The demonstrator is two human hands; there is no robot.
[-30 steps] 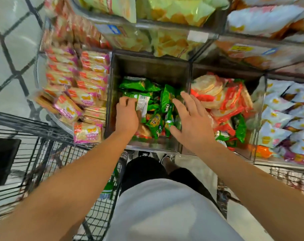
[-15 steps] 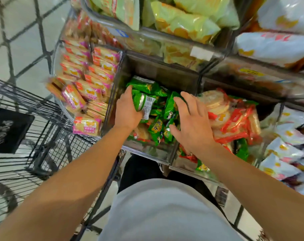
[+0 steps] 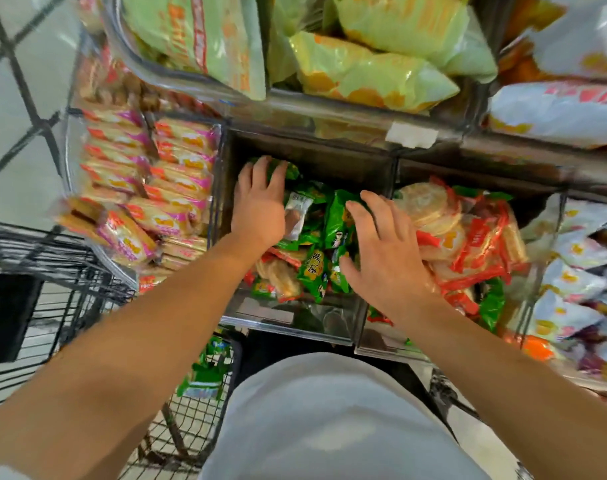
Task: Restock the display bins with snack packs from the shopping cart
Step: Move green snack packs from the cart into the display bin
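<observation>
Both arms reach forward; left hand [image 3: 258,206] and right hand [image 3: 385,247] press flat, fingers spread, on green packs [image 3: 335,220].

Left hand [image 3: 260,206] slid rearward, released green pack [image 3: 297,216].

The clear-walled middle bin [image 3: 295,317] lies open from above, bare dark room at its back wall; the overhanging upper shelf of pale green bags [image 3: 381,74] crowds that gap
</observation>
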